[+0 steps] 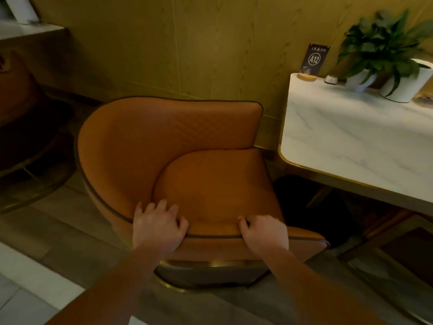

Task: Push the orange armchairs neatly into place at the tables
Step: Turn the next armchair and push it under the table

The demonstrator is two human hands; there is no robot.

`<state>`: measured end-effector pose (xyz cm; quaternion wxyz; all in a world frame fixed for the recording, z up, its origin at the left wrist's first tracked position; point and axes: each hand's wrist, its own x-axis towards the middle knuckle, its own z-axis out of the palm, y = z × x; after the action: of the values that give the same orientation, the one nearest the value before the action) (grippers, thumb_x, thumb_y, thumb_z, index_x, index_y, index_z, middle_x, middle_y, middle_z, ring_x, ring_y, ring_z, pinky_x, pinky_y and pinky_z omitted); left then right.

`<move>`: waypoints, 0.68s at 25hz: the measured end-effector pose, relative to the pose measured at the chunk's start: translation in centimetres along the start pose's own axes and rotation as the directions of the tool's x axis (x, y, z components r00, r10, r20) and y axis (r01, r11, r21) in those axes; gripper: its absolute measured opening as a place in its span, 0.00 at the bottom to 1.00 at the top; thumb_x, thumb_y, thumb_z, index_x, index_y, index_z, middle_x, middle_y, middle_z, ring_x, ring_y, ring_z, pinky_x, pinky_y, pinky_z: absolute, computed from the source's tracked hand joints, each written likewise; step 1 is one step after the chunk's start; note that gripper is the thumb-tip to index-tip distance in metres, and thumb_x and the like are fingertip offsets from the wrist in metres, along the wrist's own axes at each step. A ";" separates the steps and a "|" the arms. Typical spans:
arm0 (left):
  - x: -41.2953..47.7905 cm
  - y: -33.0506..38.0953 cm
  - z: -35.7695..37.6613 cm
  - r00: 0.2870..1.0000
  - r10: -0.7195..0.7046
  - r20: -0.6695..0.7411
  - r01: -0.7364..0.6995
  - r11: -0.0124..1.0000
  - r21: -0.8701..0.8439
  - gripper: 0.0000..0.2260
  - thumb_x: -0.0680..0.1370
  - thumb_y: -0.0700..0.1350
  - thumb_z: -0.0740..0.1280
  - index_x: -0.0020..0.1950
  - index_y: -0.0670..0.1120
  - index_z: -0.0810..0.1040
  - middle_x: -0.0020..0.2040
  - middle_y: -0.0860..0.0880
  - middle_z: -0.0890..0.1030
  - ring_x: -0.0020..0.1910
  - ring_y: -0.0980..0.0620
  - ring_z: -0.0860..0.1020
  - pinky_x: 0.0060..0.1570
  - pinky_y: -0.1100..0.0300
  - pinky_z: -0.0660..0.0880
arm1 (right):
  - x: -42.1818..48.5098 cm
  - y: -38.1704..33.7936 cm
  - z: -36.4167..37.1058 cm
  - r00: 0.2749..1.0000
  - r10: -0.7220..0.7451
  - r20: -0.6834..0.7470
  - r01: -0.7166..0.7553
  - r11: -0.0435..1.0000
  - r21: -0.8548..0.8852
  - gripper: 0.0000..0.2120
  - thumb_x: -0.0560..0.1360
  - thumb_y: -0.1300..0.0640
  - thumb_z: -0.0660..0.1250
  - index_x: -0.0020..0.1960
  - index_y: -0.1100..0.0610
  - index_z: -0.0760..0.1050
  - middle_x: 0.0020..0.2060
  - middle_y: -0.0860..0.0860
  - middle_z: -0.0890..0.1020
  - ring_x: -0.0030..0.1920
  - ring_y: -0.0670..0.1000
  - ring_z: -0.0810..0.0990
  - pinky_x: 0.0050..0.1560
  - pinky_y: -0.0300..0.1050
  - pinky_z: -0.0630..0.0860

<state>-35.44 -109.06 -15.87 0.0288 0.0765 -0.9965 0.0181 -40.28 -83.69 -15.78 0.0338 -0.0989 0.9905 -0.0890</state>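
Where the tiled floor (70, 231) runs off to the left, a second armchair (16, 95) shows in part, dim and cut by the edge, with a pale surface (30, 31) far behind it. Centre: one orange armchair (187, 146), curved back, dark piping along the rim, gold band at the base; it stands on the floor against the yellow wood-panelled wall (187, 43), its open seat front turned right. Left hand (159, 227): on the near rim of the armchair's back, fingers spread and bent over the edge, gripping it. Right hand (264, 233): on the same rim just to the right, knuckles curled tight over the piping, gripping it. The armchair's right side sits just beside the near-left corner of the white marble surface (351, 141), gold-edged; a dark gap lies between seat and surface, and the seat is not tucked under. Far end of that surface, left to right: a dark table sign marked A12 (315, 59) on a round wooden foot, a small white button (331, 79), two leafy plants (384, 48) in white pots.
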 end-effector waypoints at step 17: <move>20.9 -7.1 2.1 0.982 0.186 -0.042 -0.185 0.983 0.022 0.25 0.79 0.62 0.48 0.59 0.54 0.81 0.56 0.50 0.81 0.54 0.46 0.79 0.61 0.41 0.73 | 16.6 -6.2 0.6 0.987 0.145 -0.072 -0.143 0.989 0.021 0.27 0.82 0.39 0.51 0.36 0.52 0.78 0.29 0.47 0.79 0.30 0.44 0.78 0.36 0.43 0.81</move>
<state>-55.04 -119.33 -16.44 0.0480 -0.0167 -0.9982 0.0315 -55.30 -93.17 -16.09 0.0047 -0.0235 0.9949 -0.0976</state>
